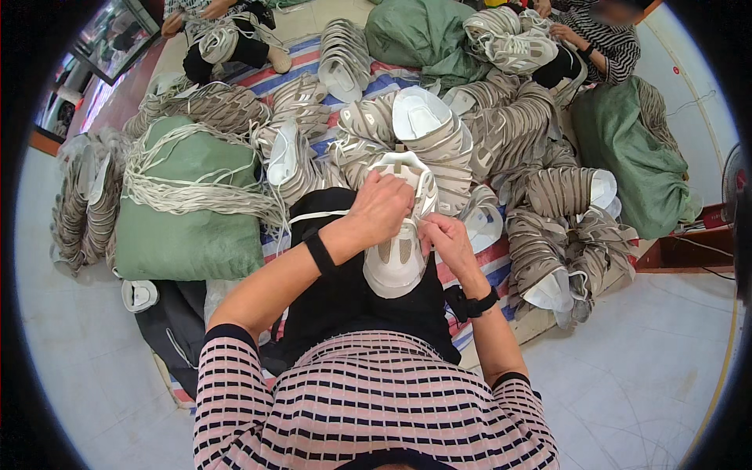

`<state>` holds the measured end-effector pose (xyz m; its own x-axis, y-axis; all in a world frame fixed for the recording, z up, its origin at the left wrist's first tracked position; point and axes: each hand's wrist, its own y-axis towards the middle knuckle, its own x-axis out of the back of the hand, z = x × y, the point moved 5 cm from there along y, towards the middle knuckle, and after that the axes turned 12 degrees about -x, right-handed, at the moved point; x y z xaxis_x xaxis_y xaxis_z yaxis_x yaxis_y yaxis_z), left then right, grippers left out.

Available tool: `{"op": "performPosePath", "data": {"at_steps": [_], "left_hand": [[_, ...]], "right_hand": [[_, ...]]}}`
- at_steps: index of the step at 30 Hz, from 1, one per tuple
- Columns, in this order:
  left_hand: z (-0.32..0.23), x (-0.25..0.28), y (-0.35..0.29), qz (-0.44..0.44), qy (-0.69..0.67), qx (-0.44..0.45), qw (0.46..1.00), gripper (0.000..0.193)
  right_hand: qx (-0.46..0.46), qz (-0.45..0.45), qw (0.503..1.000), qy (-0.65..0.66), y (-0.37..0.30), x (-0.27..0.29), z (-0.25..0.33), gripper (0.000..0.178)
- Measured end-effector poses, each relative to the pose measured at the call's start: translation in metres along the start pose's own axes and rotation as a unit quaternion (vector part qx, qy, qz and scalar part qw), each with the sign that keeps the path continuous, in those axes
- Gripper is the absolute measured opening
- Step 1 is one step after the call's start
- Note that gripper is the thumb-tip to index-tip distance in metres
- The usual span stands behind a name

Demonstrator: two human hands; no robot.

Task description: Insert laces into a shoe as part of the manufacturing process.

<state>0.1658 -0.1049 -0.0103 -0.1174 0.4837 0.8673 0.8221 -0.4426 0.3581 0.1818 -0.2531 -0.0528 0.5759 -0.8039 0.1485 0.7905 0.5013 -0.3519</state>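
A beige and white shoe upper (pixel 394 270) lies across my black-clad lap, its toe toward me. My left hand (pixel 384 205) is closed over the left side of its lacing, fingertips curled at the eyelets. On the right edge, my right hand (pixel 445 235) pinches at the lacing with thumb and forefinger. A flat white shoelace (pixel 319 215) runs out to the left from beneath my left wrist. Fingers cover part of the lacing, so the exact path of the lace is hidden.
Nested stacks of similar uppers (pixel 517 129) surround me on a striped sheet (pixel 493 262). A green sack (pixel 192 243) at left carries a bundle of white laces (pixel 180 192). Another green sack (pixel 627 157) stands at right. Two people sit at the far side, handling uppers.
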Motion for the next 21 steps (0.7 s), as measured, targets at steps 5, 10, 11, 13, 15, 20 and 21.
{"op": "performPosePath", "data": {"at_steps": [5, 10, 11, 13, 15, 20, 21], "left_hand": [[-0.001, -0.002, 0.012, 0.054, 0.038, -0.023, 0.998, 0.014], [-0.002, -0.003, 0.007, 0.070, -0.022, -0.069, 0.995, 0.018], [-0.002, -0.006, 0.007, 0.085, -0.031, -0.082, 0.993, 0.019], [-0.002, -0.009, 0.007, 0.087, -0.046, -0.088, 0.991, 0.021], [0.001, -0.012, 0.003, 0.078, -0.034, -0.113, 0.990, 0.022], [-0.008, 0.002, 0.005, 0.043, -0.067, -0.122, 0.989, 0.019], [-0.006, -0.001, 0.011, 0.031, -0.083, -0.122, 0.989, 0.016]], "right_hand": [[-0.031, 0.057, 0.997, 0.050, 0.005, 0.003, 0.002, 0.024], [-0.060, 0.044, 0.985, 0.153, 0.003, 0.001, -0.015, 0.023], [-0.055, 0.045, 0.986, 0.151, 0.003, -0.001, -0.014, 0.023], [-0.069, 0.039, 0.984, 0.158, -0.002, -0.004, -0.014, 0.022], [-0.069, 0.055, 0.989, 0.118, 0.009, -0.001, -0.019, 0.022], [0.188, -0.103, 0.901, -0.376, 0.010, 0.036, 0.042, 0.040], [0.207, -0.147, 0.897, -0.362, 0.013, 0.040, 0.055, 0.050]]}}
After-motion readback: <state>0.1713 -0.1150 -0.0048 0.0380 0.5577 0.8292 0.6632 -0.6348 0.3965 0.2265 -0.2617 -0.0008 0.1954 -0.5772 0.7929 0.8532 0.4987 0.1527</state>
